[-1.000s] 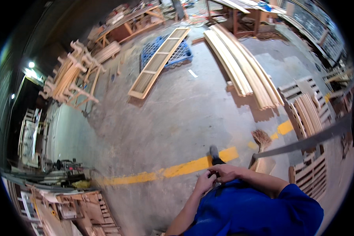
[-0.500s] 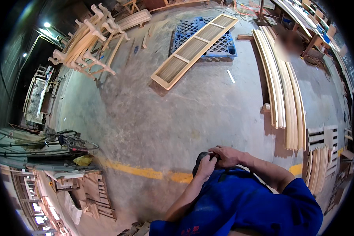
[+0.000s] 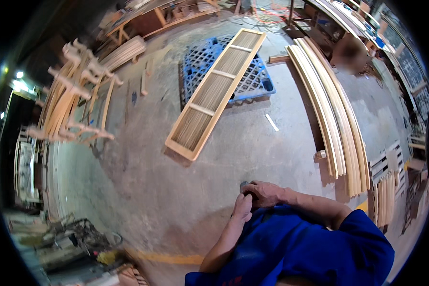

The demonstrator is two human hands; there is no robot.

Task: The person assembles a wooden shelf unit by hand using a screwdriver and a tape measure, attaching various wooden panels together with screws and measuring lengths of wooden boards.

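Both hands are bunched together at the chest, right hand curled round a small dark object, left hand pressed against it, grip unclear, above bare concrete floor.

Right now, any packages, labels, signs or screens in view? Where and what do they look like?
None that can be made out.
The floor holds a long wooden slatted frame lying across a blue plastic pallet, and pale curved wooden strips to the right.
The left hand and right hand meet around a small dark object, too small to tell any label.
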